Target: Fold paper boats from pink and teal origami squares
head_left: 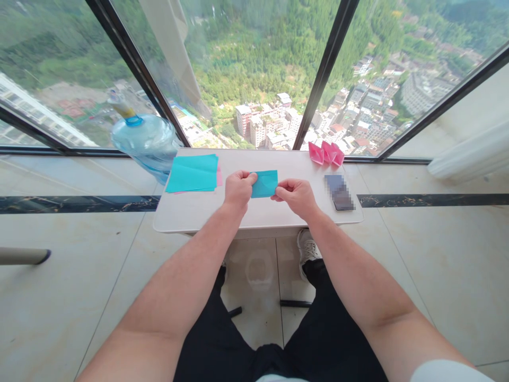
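Note:
A small folded piece of blue paper [265, 184] is held up over the middle of the white table. My left hand [239, 188] is closed on its left end, with the thumb lying on top. At the lower right corner, my right hand [295, 196] pinches the paper's edge between thumb and fingers. Creases run across the folded paper. Left of my hands lies a stack of blue paper sheets [193, 174], with a bit of pink paper [219, 175] showing from under it.
The white table [199, 212] stands against a large window. Pink folded paper shapes [326, 154] sit at its back right corner, and a phone [340, 192] lies in front of them. A big water bottle [145, 140] stands behind the table's left side.

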{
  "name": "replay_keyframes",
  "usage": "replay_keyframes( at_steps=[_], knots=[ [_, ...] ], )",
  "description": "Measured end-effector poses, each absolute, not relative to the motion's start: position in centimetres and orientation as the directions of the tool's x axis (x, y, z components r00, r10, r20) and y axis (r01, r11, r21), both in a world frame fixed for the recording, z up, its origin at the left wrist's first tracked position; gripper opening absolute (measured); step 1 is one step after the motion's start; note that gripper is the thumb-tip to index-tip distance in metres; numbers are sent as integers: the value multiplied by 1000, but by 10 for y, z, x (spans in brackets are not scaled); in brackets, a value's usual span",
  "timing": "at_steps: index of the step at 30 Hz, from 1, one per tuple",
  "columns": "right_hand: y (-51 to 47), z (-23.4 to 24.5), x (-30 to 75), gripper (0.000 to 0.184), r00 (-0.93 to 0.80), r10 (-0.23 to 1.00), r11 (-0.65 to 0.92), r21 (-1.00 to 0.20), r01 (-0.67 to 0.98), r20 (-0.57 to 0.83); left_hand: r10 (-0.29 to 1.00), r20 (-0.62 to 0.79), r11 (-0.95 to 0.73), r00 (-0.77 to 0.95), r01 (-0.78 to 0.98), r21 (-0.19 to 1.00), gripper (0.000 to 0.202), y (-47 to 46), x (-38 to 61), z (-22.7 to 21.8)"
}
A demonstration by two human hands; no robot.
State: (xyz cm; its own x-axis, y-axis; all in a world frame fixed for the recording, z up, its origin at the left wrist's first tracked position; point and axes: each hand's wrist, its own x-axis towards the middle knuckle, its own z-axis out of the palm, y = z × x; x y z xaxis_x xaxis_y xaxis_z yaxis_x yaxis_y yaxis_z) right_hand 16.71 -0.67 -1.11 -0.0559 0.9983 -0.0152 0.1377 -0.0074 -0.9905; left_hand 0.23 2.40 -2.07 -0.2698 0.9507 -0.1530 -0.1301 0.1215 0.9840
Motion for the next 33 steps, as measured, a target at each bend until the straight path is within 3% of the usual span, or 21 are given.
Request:
replay_keyframes(
  at_steps=[3, 8, 14, 23, 33],
  knots=[
    [-6, -13, 167, 10, -45, 999, -9, -987, 163, -16, 948, -142, 114, -284, -113, 987, 18, 23, 3, -20],
    [-6, -12, 163, 13, -54, 990, -129, -990, 55, -132, 922, -37, 48, -386, 20, 999, 13, 20, 5, -14],
    [-6, -12, 162, 28, -74, 982, -173, -985, -20, -172, 893, 87, -20, -441, 156, 988, 14, 17, 6, -11],
    [-4, -15, 159, 24, -47, 979, -199, -979, -37, -198, 907, -28, 24, -421, -14, 1000, 15, 20, 8, -15],
    [-2, -14, 158, 17, -39, 978, -205, -979, 4, -205, 909, -119, 95, -399, -80, 992, 16, 23, 4, -16]
  ],
)
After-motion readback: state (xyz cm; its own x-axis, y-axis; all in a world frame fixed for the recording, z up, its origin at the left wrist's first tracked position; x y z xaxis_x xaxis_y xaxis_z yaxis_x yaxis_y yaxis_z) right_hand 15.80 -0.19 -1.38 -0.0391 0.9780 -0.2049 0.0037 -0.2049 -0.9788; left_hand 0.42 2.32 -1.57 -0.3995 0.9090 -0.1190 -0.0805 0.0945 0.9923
